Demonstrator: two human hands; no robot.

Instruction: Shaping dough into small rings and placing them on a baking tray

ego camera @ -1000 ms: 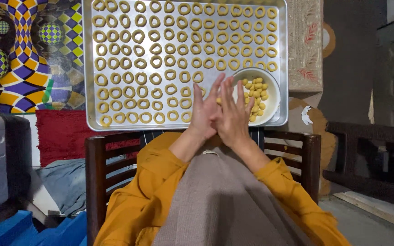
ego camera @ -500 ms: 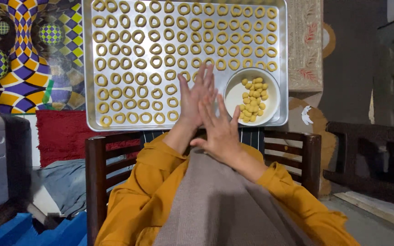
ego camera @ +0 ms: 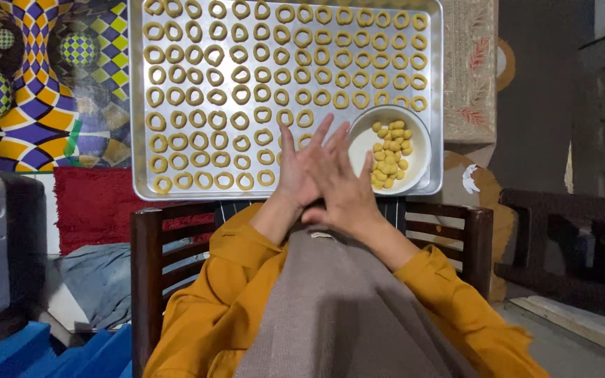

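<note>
Head view, looking down past a grey-brown cloth (ego camera: 344,308) over the lap and mustard-yellow sleeves (ego camera: 225,280).

Hands: left hand (ego camera: 301,171) and right hand (ego camera: 341,189) are pressed together palm to palm, fingers stretched out flat and slightly fanned, the right lying across the left. Whether a bit of dough sits between the palms cannot be told; nothing shows at the edges. The 2 hands sit over the near edge of the metal tray (ego camera: 141,175), just left of the white bowl.

Tray: a large rectangular baking sheet, resting beyond a dark wooden chair back (ego camera: 147,280). It is filled with rows of small pale-yellow dough rings (ego camera: 197,94), laid close together but mostly apart from each other. The near-right stretch of the tray, beside the hands, has fewer rings.

Bowl: the white bowl (ego camera: 365,140) stands on the tray's near-right corner and holds a heap of small yellow dough balls (ego camera: 390,154). The right thumb is just beside its rim.

Surroundings: a patterned mat (ego camera: 36,84) in purple, yellow and green checks lies left of the tray; a red cloth (ego camera: 92,206) lies below it. Blue plastic (ego camera: 50,350) shows at bottom left.
</note>
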